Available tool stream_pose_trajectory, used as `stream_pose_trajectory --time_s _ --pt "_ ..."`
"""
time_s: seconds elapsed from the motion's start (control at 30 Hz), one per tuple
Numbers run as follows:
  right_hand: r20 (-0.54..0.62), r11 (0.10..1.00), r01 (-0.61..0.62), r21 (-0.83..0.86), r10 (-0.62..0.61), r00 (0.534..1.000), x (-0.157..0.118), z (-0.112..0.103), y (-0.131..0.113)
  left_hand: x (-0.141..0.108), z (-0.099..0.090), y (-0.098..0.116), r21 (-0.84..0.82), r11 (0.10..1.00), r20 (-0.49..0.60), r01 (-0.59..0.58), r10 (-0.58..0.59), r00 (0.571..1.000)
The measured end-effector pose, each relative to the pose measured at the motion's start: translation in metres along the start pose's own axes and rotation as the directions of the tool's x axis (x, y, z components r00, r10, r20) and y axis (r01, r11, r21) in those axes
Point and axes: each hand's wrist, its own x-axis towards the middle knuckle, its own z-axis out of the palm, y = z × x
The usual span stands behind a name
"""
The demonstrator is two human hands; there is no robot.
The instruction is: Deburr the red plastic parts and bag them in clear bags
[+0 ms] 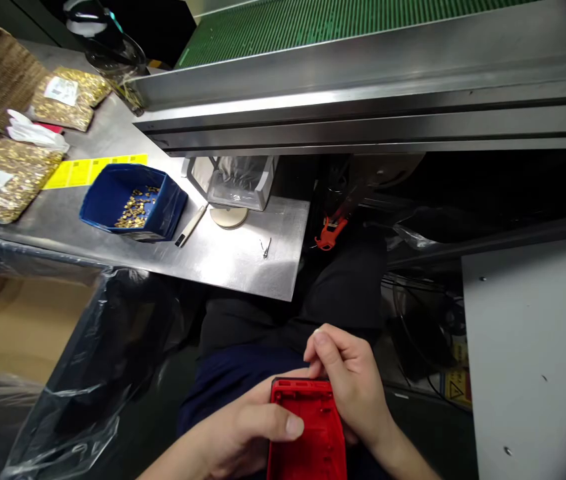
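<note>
A red plastic housing (315, 433), hollow and open side up with a dark rim at its far end, is held low over my lap. My left hand (257, 427) grips its left side, the thumb lying over the edge onto the inside. Against the far right corner of the housing rests my right hand (350, 383), its fingers curled closed and the thumb pressed to the index finger. Whatever those fingers may hold is hidden.
On the metal table (243, 267) stand a blue bin (170, 207) of small brass parts, a marker (191, 225), a cream disc (229, 217) and a grey-framed clear bin (237, 193). Bags of brass pieces (23, 167) lie left. A green conveyor (313, 27) runs behind.
</note>
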Motion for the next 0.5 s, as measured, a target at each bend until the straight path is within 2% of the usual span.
stream_pose_trajectory --time_s 0.07,0.13,0.27,0.33,0.5 --pt "-0.076 0.998 0.029 -0.056 -0.033 0.997 0.006 -0.001 0.000 0.003 -0.001 0.004 -0.009 1.000 0.012 -0.003 0.003 1.000" --pt "-0.105 0.996 0.041 -0.073 -0.048 0.993 0.012 -0.002 -0.001 0.007 -0.003 0.006 -0.050 0.999 0.013 -0.006 0.007 1.000" --pt "0.079 0.996 -0.075 0.058 0.070 0.994 0.020 -0.006 -0.001 0.015 -0.009 0.009 -0.130 0.991 0.030 -0.005 0.009 0.999" --pt "0.106 0.992 -0.115 0.050 0.109 0.988 0.023 -0.007 -0.001 0.017 -0.012 0.010 -0.149 0.989 0.038 0.000 0.006 0.999" --pt "-0.104 0.985 -0.057 -0.165 0.040 0.994 0.028 -0.006 -0.001 0.019 -0.015 0.012 -0.182 0.983 0.032 0.017 -0.011 0.999"
